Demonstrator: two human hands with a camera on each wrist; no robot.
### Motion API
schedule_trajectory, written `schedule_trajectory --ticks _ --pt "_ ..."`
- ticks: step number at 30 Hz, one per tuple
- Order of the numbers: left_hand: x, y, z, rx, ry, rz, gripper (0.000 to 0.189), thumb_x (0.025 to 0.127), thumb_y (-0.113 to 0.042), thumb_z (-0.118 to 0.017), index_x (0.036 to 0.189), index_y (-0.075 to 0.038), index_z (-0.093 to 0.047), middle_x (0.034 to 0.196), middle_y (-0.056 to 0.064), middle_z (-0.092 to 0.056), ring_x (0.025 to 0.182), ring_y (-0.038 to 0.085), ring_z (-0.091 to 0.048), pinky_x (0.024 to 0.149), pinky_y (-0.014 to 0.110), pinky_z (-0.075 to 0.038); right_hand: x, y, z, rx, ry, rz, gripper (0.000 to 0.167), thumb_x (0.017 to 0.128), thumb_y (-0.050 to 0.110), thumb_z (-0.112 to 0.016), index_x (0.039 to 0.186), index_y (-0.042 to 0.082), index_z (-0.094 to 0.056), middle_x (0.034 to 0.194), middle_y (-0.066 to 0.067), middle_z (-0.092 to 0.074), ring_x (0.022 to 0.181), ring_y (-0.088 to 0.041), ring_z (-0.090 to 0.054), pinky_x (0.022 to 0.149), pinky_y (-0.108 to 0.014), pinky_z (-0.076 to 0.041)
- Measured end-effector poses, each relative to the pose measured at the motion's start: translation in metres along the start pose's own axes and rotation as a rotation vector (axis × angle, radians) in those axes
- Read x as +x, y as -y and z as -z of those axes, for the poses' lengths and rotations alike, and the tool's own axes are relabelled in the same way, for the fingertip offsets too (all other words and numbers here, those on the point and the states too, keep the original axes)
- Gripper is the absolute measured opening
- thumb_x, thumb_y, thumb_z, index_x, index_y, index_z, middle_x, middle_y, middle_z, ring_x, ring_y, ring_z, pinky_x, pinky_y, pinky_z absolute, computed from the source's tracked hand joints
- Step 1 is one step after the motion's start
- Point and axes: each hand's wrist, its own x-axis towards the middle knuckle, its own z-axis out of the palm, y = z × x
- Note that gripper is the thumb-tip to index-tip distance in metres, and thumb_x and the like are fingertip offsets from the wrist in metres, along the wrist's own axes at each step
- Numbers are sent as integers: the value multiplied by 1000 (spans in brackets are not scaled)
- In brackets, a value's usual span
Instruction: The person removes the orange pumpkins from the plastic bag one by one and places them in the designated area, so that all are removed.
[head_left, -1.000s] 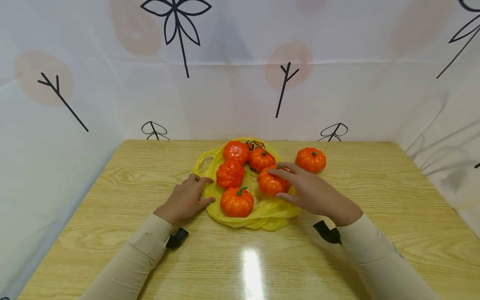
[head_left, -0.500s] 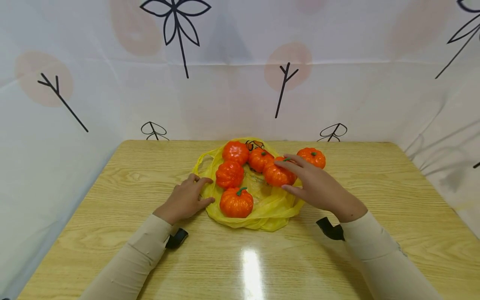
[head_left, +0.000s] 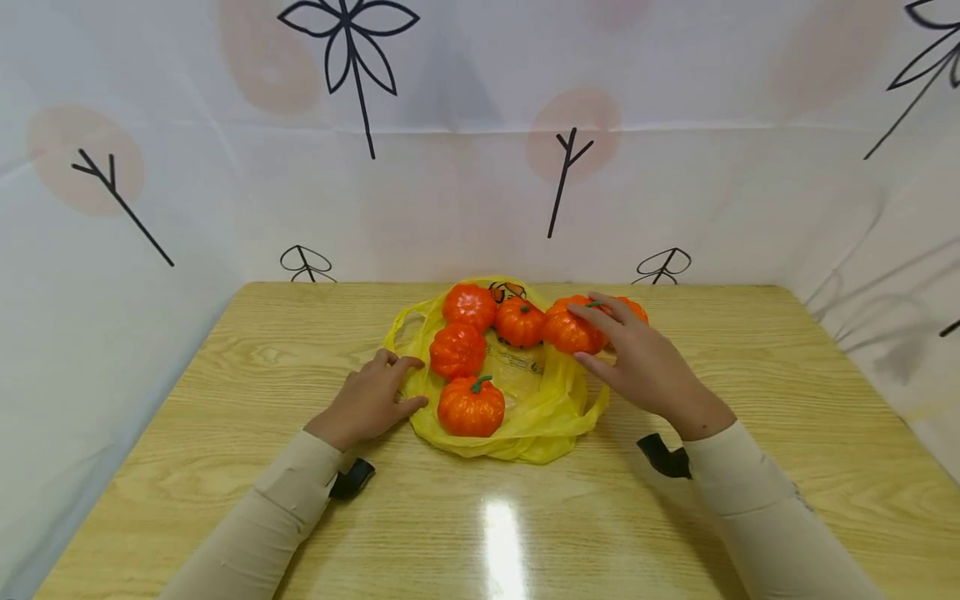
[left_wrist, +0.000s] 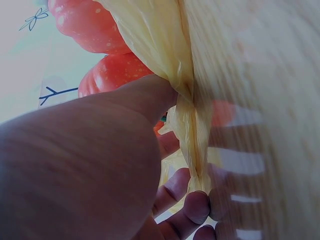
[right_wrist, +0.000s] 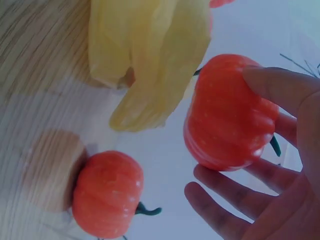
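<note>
My right hand (head_left: 648, 362) grips an orange toy pumpkin (right_wrist: 227, 115) with a green stem, thumb on one side and fingers on the other. In the head view it overlaps the bag's right back edge and the pumpkin (head_left: 633, 308) behind. That other pumpkin (right_wrist: 107, 195) rests on the table in the right wrist view. A thin yellow plastic bag (head_left: 525, 429) lies spread, with several pumpkins (head_left: 471, 407) on it. My left hand (head_left: 371, 398) stays at the bag's left edge, curled fingertips and thumb holding its gathered plastic (left_wrist: 187, 125).
The wood-grain table (head_left: 277, 358) reaches a white cloth backdrop (head_left: 450, 192) with black plant drawings. One bag handle (head_left: 408, 325) loops out at the left; another flap (head_left: 596, 412) sticks out at the right. Dark straps sit at both wrists.
My right hand has carried the gripped pumpkin back and to the right, from over the bag to its right back edge. The bag's right flap stands freer now. My left hand stays put.
</note>
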Motion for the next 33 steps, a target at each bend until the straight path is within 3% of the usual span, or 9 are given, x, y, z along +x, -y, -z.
schedule_trajectory --ticks 10,22,33 --pt "-1 0 0 2 2 3 53 93 -46 -68 138 -20 -55 124 13 -53 107 31 -58 84 51 -45 -1 -21 0 14 -98 -99 62 91 19 -74 145 7 -48 152 -24 -37 125 -50 -51 89 -62 -51" --pt "1 2 -2 6 11 13 54 93 -47 -68 138 -21 -54 123 13 -52 105 30 -57 86 52 -46 -4 -43 4 61 -237 -180 55 90 13 -72 141 4 -52 148 -27 -38 125 -51 -48 92 -65 -46" --pt "2 2 -3 12 4 10 54 93 -48 -68 138 -21 -54 124 13 -53 106 31 -58 86 52 -46 -7 -56 8 66 -263 -253 59 91 13 -71 144 4 -48 152 -28 -34 126 -54 -46 97 -68 -43"
